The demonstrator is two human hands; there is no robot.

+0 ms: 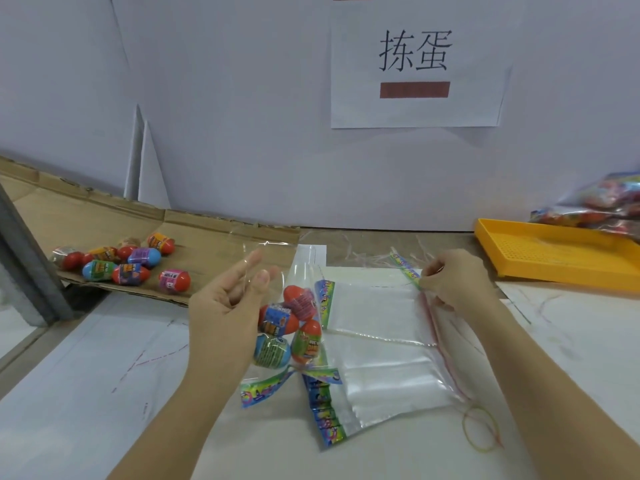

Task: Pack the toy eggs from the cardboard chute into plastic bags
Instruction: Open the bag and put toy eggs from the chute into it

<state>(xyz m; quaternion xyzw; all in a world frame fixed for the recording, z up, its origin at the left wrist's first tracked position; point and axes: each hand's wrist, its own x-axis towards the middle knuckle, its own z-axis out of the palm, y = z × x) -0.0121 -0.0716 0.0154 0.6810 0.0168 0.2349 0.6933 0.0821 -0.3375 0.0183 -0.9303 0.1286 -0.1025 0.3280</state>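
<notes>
Several toy eggs [131,263] lie loose on the cardboard chute [214,237] at the left. My left hand [225,306] holds up a clear plastic bag [266,268] by its open top; several eggs [287,327] sit in the bag's bottom, beside my palm. A stack of flat empty bags [377,344] with colourful header strips lies on the white table. My right hand [453,282] pinches the upper right corner of the top bag in that stack.
A yellow perforated tray [554,258] stands at the back right, with filled bags [599,206] of eggs on its far end. A yellow rubber band [481,427] lies near the stack's right corner. A white wall with a paper sign [415,67] closes off the back.
</notes>
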